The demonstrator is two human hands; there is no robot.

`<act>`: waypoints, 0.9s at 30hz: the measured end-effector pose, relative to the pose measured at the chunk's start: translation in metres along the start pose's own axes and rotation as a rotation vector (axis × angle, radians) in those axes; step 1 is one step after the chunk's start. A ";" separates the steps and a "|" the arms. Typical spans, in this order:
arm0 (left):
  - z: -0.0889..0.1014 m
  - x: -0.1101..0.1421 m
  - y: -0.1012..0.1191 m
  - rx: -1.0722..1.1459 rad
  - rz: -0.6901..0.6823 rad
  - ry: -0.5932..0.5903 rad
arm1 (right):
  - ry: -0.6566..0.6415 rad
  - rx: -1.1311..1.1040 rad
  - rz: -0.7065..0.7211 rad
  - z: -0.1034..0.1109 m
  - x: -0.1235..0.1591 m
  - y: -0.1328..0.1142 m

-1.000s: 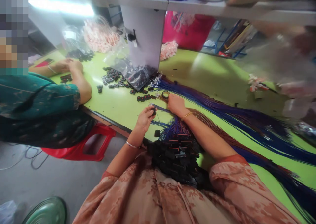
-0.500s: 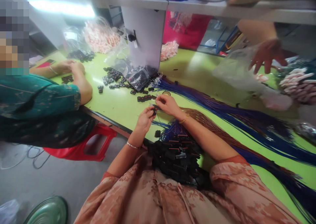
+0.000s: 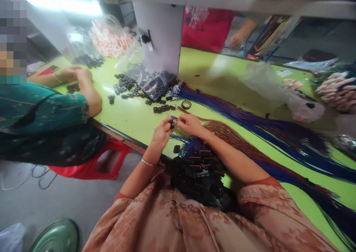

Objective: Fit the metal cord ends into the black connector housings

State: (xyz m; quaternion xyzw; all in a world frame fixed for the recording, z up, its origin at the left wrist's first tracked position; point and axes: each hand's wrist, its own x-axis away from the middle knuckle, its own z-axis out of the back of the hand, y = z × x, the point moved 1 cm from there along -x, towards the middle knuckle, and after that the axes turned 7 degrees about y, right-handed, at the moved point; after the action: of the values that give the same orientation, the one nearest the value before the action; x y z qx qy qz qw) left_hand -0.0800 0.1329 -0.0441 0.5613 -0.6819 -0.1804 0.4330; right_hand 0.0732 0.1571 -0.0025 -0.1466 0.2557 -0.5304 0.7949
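My left hand (image 3: 162, 131) is closed in a pinch around a small black plastic connector (image 3: 171, 123). Close on its right, my right hand (image 3: 191, 125) pinches the end of a thin wire with a light metal tip, right at the connector; whether the tip is inside it I cannot tell. Beyond my fingers lie a short row of black connectors with red parts (image 3: 162, 109) and a roll of black tape (image 3: 186, 104). A bundle of brown wires (image 3: 225, 131) passes under my right forearm. Against my body is a heap of black connectors (image 3: 201, 174) with blue wires.
Blue and purple wires (image 3: 236, 115) stretch rightward across the green table (image 3: 125, 120). Loose black connectors (image 3: 126, 85) and a plastic bag (image 3: 157, 85) lie by a grey upright panel (image 3: 160, 37). A co-worker in a teal sleeve (image 3: 55, 100) sits at left; another person's hand (image 3: 237, 40) shows behind.
My right hand has moved down from beside the row of connectors to the connector in my left hand, bringing a wire tip. The other person's hand at back right has moved away leftward.
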 end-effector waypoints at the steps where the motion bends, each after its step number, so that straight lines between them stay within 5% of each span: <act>1: 0.001 0.000 0.000 -0.003 -0.002 -0.005 | 0.001 0.017 0.005 0.000 0.000 -0.001; 15: -0.005 0.007 -0.002 -0.118 -0.061 0.032 | -0.083 0.101 0.191 0.002 0.002 -0.004; 23: -0.007 0.007 -0.003 -0.205 -0.105 0.047 | -0.068 0.092 0.131 -0.004 0.003 -0.003; 27: -0.021 0.027 0.001 -0.350 -0.314 0.043 | -0.141 -0.152 0.053 0.007 -0.006 0.008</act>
State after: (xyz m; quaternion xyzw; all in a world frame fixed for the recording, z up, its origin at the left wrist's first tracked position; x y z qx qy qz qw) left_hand -0.0642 0.1133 -0.0210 0.5808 -0.5351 -0.3489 0.5047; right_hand 0.0813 0.1660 0.0003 -0.2369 0.2424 -0.4766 0.8112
